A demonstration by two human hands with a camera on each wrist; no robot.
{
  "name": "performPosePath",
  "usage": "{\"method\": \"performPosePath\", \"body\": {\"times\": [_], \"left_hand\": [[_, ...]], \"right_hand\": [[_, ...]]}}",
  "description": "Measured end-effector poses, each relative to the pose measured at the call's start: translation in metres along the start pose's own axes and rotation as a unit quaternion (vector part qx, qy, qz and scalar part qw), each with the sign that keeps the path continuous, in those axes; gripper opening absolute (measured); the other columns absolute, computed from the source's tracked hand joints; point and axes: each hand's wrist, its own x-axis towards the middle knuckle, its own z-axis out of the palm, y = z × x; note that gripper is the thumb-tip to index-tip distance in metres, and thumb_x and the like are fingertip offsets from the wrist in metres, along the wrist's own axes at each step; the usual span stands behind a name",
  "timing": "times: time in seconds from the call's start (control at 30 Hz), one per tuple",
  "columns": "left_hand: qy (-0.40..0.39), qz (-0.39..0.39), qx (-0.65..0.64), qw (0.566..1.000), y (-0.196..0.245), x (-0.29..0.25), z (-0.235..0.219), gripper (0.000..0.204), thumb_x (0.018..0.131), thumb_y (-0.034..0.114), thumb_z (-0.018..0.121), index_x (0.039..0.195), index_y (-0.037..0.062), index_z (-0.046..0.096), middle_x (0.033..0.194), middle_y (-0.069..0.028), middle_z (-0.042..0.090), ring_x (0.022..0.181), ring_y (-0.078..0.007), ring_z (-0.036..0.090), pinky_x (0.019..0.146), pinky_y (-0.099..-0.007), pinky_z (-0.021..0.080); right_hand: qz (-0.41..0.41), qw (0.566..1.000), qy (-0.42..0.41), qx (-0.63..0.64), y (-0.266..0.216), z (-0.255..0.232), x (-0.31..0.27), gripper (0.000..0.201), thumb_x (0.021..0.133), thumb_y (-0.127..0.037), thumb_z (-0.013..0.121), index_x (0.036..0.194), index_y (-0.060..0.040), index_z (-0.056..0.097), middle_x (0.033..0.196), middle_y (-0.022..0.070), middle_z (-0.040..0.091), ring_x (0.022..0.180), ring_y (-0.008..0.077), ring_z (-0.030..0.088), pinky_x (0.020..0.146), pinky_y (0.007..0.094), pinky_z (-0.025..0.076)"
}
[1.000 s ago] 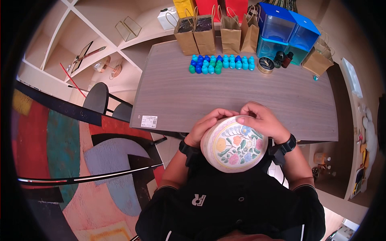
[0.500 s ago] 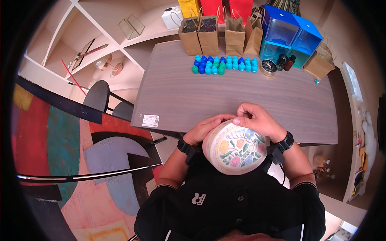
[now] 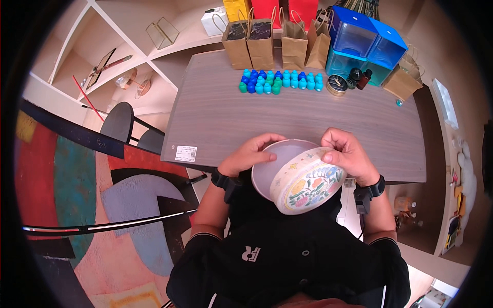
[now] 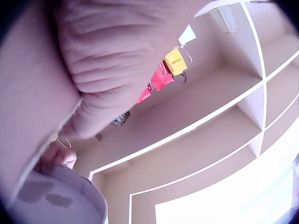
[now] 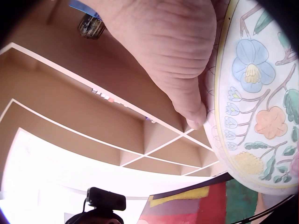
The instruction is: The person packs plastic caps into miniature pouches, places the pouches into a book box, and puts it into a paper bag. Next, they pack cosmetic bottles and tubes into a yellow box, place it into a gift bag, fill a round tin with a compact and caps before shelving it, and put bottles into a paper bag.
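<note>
A round box stands parted over the person's lap in the head view. My left hand (image 3: 246,154) pinches the rim of its box base (image 3: 263,177), thumb inside and fingers outside; the inside is plain pale lilac. Thumb and curled fingers of my right hand (image 3: 349,154) grip the edge of the lid (image 3: 314,190), whose painted flowers face toward the body. Tilted, the lid overlaps the base in this view. Blue, orange and yellow blossoms on the lid fill the right side of the right wrist view.
Ahead is a wooden table (image 3: 215,118) with rows of small blue and green bottles (image 3: 267,82). A round tin (image 3: 337,84), dark bottles (image 3: 362,79), brown paper bags (image 3: 259,46) and blue plastic boxes (image 3: 352,31) stand behind. A colourful painted panel (image 3: 128,205) lies at left.
The lid, earlier together with the base, has come apart from it and tilted to the right with the right hand. The left hand has moved left, baring the base's inside.
</note>
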Motion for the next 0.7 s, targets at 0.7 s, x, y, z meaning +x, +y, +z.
{"method": "performPosePath", "body": {"times": [0.7], "left_hand": [[0.231,0.078,0.140,0.960,0.039,0.011,-0.026,0.054,0.104,0.045,0.053,0.134,0.0003,0.058,0.121,-0.0080,0.068,0.107,-0.0190,0.066,0.088,-0.0330,0.053]], "right_hand": [[-0.278,0.927,-0.018,-0.251,-0.042,0.002,-0.012,0.014,0.078,-0.009,0.073,0.088,-0.0051,0.064,0.084,0.0050,0.060,0.077,0.0225,0.057,0.074,0.0340,0.043]]}}
